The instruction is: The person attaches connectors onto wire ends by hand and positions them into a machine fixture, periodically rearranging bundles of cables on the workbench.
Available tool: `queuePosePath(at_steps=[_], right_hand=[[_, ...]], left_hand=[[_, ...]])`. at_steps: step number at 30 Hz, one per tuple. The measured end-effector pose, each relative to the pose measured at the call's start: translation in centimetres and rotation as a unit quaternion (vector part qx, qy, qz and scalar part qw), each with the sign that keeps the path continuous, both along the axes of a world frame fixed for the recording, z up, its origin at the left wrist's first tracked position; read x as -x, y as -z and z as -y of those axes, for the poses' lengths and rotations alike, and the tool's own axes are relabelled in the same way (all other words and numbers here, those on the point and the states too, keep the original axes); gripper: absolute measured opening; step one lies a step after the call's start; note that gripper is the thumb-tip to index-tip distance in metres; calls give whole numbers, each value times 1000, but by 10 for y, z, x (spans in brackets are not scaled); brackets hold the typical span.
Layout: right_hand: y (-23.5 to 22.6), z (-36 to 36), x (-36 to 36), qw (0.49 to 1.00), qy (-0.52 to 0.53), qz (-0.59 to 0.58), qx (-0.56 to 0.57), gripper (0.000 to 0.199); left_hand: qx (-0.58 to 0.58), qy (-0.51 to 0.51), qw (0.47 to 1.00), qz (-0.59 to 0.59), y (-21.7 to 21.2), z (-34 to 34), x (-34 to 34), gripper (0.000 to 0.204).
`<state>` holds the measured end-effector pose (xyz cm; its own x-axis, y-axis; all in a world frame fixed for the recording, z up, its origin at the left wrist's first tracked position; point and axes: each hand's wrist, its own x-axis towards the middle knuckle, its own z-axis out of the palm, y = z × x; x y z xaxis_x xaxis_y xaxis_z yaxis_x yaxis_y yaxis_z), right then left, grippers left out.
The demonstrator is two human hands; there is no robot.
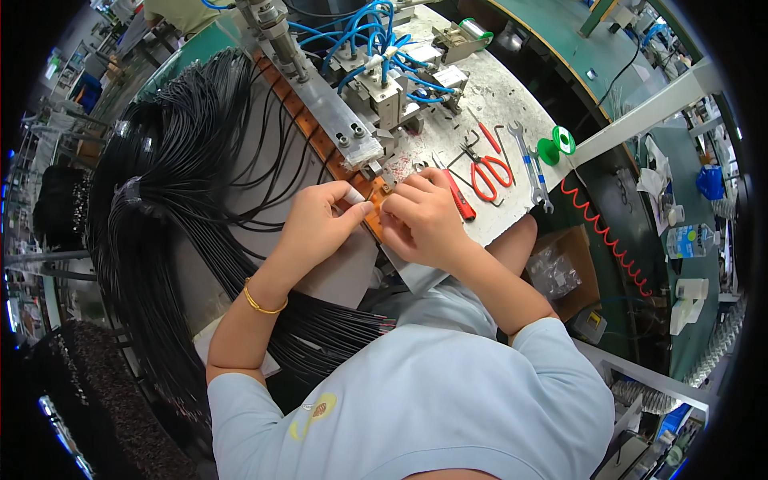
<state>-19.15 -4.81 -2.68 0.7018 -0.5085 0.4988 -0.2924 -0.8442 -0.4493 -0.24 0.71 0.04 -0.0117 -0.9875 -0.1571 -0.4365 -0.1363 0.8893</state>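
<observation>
My left hand (320, 224) pinches thumb against index finger, which has a white wrap on it, just above a copper-orange rail (308, 124). Whatever lies in that pinch is too small to make out. Close by on the right, my right hand (424, 216) is closed with its fingers curled over the rail's near end; what it holds is hidden. Ahead of both hands stands a metal press fixture (344, 128) with blue air tubes (372, 28). A large bundle of black cables (188, 128) lies left of my left hand, and several single cables run across to the rail.
Right of my right hand lie a red-handled tool (461, 200), red-handled scissors (488, 178), hex keys and two wrenches (528, 164). A green spool (558, 144) stands at the table edge. Below it sits a cardboard box (572, 264) with plastic bags, near a coiled red hose (604, 232).
</observation>
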Motion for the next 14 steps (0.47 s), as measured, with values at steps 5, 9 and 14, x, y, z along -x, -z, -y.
queuePosePath(at_steps=[5, 9, 14], right_hand=[[9, 15, -3, 990, 36, 94, -96, 11], [10, 11, -3, 973, 4, 119, -195, 14], [10, 15, -1, 953, -16, 173, -247, 15]], left_hand=[[-49, 19, 997, -61, -3, 1, 0, 10], [-38, 27, 984, -172, 3, 1, -1, 9], [-69, 36, 984, -163, 1, 1, -1, 10]])
